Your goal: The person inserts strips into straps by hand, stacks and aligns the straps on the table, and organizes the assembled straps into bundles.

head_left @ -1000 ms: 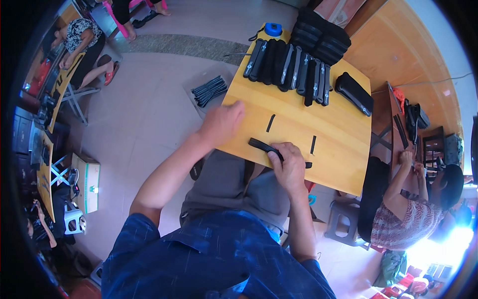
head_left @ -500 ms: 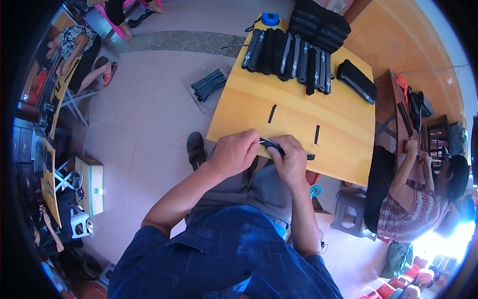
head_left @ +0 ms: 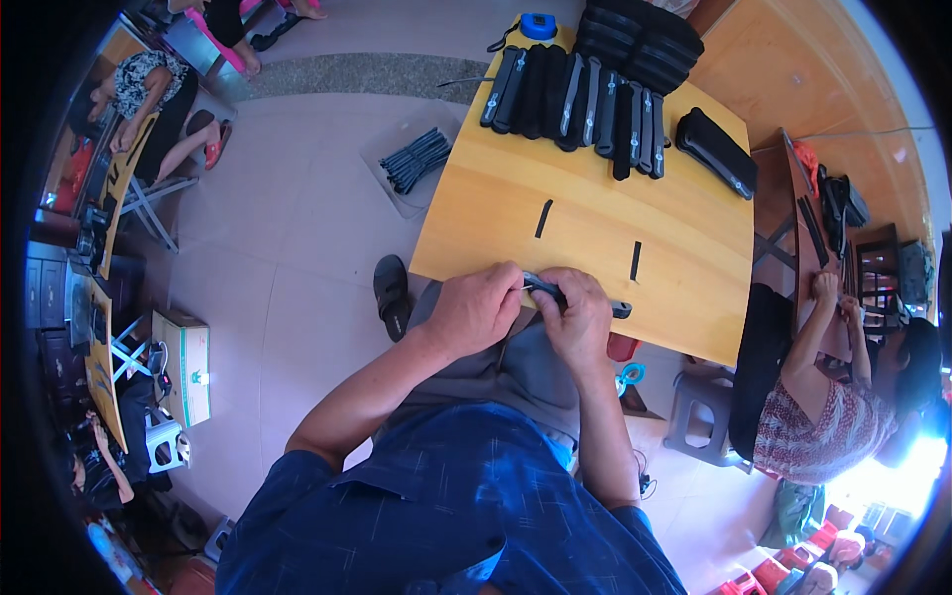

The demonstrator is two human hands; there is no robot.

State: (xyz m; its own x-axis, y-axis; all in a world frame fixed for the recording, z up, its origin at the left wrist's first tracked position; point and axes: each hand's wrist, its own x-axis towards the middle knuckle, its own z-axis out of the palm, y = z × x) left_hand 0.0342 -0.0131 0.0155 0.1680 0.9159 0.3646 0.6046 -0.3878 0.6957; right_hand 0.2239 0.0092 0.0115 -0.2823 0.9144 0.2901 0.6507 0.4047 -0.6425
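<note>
Over the near edge of the yellow wooden table, my right hand (head_left: 579,312) grips a dark strap (head_left: 540,286). The strap's rounded grey end (head_left: 621,309) sticks out beyond that hand, at the table edge. Close beside it, my left hand (head_left: 483,305) is closed in a pinch at the strap's left end. A thin, pale, needle-like thing (head_left: 524,289) shows at its fingertips; its full shape is hidden. Two short black strips, a left one (head_left: 543,219) and a right one (head_left: 636,261), lie on the table ahead of my hands.
Black and grey straps (head_left: 570,99) lie in a row across the far table (head_left: 476,218), with a blue tape measure (head_left: 537,27) and a black bundle (head_left: 640,45) behind. A strap stack (head_left: 716,152) sits right. Left, a clear bin (head_left: 397,203) holds dark cords. Co-workers sit both sides.
The strap has turned a little, so more of its grey face and rounded right end shows. Both hands stay almost in place. The whole view has shifted slightly.
</note>
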